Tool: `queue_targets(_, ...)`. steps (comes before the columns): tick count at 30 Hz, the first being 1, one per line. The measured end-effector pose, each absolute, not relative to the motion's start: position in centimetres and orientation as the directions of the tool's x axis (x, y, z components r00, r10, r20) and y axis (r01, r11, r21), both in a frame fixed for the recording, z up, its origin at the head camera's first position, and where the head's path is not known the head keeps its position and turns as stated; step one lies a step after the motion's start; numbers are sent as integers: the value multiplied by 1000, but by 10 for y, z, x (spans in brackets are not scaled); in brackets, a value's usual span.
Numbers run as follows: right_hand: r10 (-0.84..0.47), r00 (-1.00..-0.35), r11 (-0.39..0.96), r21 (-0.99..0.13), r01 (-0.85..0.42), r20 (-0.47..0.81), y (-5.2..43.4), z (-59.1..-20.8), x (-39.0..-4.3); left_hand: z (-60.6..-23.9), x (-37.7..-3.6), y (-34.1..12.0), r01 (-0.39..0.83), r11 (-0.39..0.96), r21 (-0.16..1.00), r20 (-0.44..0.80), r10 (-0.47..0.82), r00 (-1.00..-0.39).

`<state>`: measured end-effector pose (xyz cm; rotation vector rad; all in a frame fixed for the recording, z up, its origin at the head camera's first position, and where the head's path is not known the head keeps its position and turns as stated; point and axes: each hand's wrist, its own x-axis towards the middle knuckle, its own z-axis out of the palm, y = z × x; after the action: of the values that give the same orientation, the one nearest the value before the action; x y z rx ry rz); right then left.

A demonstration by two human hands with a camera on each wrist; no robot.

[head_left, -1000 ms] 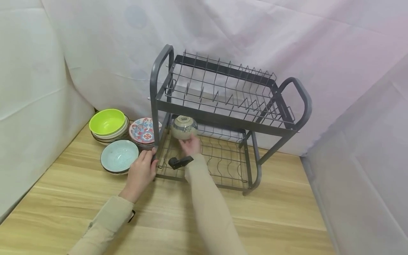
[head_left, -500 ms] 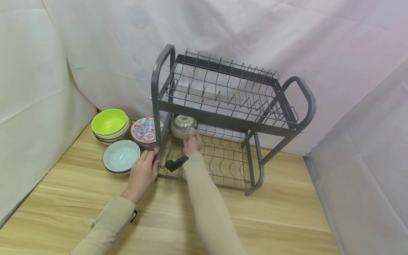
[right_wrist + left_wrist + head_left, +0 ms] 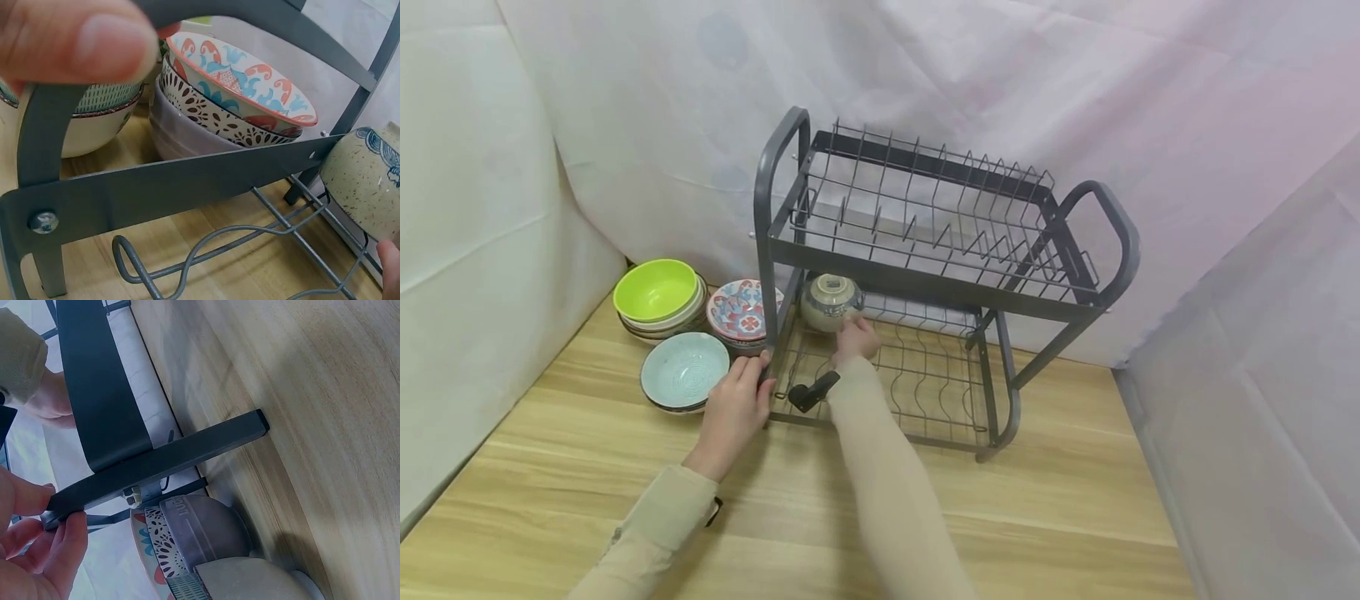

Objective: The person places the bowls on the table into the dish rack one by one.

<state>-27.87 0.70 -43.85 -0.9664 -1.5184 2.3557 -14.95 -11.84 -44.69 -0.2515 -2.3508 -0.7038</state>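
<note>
Bowl (image 3: 830, 300) sits beyond the right hand (image 3: 856, 340), touching it.

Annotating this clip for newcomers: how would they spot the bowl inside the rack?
Find the dark two-tier dish rack. At the back left of its lower tier is a speckled bowl with blue patterning. Unlike the stacked bowls outside, it is upside down.
</note>
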Motion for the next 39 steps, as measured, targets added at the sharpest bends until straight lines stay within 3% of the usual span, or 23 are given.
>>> queue_targets(10, 497, -776, -337, -910, 241, -389, 11, -437, -279, -447, -150, -117, 342, 834, 434, 631, -10, -775)
queue_targets(17, 395, -841, -185, -929, 321, -369, 24, -445, -283, -446, -149, -117, 343, 833, 434, 632, -10, -775)
queue_targets(30, 255, -913, -309, -921, 236, -320, 42, -431, -269, -443, -150, -118, 349, 832, 431, 629, 1, -777)
queue_targets(39, 178, -961, -367, -921, 133, -209, 60, -415, -235, -443, -149, -119, 350, 835, 425, 632, 3, -775)
